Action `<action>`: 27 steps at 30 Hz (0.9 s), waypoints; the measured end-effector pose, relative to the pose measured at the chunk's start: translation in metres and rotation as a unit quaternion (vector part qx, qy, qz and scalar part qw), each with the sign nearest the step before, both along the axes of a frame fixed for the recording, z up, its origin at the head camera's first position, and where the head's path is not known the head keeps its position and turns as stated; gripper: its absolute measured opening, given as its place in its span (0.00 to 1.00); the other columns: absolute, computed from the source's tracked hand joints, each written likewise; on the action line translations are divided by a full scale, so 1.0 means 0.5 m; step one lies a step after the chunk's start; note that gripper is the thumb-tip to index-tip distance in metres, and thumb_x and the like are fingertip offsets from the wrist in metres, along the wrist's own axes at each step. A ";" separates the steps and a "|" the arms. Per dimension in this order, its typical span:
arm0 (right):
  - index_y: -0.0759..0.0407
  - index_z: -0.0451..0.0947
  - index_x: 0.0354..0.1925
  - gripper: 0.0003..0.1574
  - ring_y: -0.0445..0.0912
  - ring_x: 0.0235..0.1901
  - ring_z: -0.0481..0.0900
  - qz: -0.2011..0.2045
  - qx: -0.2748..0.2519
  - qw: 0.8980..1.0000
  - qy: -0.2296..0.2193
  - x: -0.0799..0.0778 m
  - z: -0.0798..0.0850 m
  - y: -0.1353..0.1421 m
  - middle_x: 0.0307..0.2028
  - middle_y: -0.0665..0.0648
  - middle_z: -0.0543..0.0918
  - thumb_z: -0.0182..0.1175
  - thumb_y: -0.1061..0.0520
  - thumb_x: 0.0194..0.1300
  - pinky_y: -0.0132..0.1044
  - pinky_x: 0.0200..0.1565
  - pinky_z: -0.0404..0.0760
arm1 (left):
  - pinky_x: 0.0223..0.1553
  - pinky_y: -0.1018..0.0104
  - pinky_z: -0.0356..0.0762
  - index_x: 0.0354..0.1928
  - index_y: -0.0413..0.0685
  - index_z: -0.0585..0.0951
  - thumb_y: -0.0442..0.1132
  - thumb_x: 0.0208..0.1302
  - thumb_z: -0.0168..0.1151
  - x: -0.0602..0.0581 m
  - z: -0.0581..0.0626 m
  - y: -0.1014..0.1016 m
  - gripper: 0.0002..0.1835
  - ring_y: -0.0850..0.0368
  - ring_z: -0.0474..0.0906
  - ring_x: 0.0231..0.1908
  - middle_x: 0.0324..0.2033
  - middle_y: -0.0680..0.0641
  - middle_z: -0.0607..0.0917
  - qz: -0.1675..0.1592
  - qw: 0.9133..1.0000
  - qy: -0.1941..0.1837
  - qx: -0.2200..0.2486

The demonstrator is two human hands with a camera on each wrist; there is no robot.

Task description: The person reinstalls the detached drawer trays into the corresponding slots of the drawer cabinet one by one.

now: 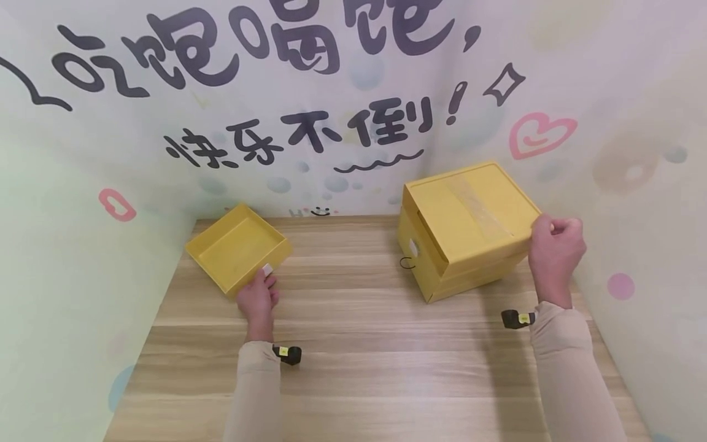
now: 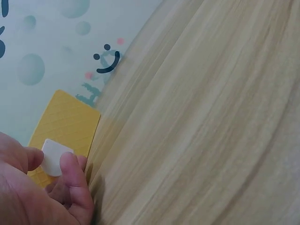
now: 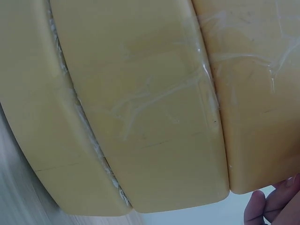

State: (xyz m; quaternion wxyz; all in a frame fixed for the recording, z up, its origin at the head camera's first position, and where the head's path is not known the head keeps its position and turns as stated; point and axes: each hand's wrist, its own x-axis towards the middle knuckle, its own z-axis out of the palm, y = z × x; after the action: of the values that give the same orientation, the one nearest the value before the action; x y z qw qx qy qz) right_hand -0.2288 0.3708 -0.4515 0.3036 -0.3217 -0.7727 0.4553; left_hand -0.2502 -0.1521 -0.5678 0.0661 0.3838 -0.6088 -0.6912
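A shallow yellow drawer [image 1: 241, 248] without a lid sits at the back left of the table. My left hand [image 1: 258, 301] is at its front, where thumb and fingertip pinch the small white knob [image 2: 57, 157]. To the right stands a yellow drawer box [image 1: 469, 215], with clear tape across its top and a dark open slot along its upper front. Below that slot it bears another white knob [image 1: 414, 248]. My right hand [image 1: 556, 248] grips the box's top at the right front corner, fingers curled; in the right wrist view only some fingers [image 3: 276, 206] show at its edge.
A thin black loop [image 1: 407, 263] shows at the box's front. Printed cloth walls [image 1: 342, 184] enclose the wood-grain table [image 1: 353, 344] at the back and both sides. Each wrist wears a small black camera, the left one [image 1: 288, 355] just above the sleeve cuff.
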 end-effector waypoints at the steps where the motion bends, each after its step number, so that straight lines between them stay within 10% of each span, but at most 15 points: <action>1: 0.40 0.66 0.28 0.09 0.38 0.25 0.69 0.001 0.000 1.000 0.001 0.000 0.001 0.000 0.25 0.44 0.71 0.52 0.46 0.66 0.30 0.29 0.67 | 0.21 0.76 0.79 0.56 0.43 0.80 0.54 0.72 0.60 0.000 -0.001 -0.001 0.23 0.67 0.77 0.17 0.38 0.48 0.92 -0.002 1.000 -0.003 0.002; 27: 0.41 0.65 0.28 0.09 0.39 0.27 0.68 0.003 -0.003 1.000 -0.001 0.002 0.009 -0.005 0.26 0.45 0.70 0.51 0.47 0.65 0.32 0.31 0.66 | 0.25 0.74 0.82 0.55 0.51 0.78 0.55 0.69 0.64 0.015 -0.005 -0.001 0.21 0.65 0.84 0.24 0.42 0.48 0.92 -0.029 0.999 -0.013 0.016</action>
State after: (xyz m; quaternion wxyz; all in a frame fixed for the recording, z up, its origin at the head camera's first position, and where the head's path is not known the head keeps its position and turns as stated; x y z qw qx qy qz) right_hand -0.2278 0.3680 -0.4469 0.3001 -0.3208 -0.7726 0.4583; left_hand -0.2427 -0.1526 -0.5702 0.0322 0.3762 -0.6091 -0.6975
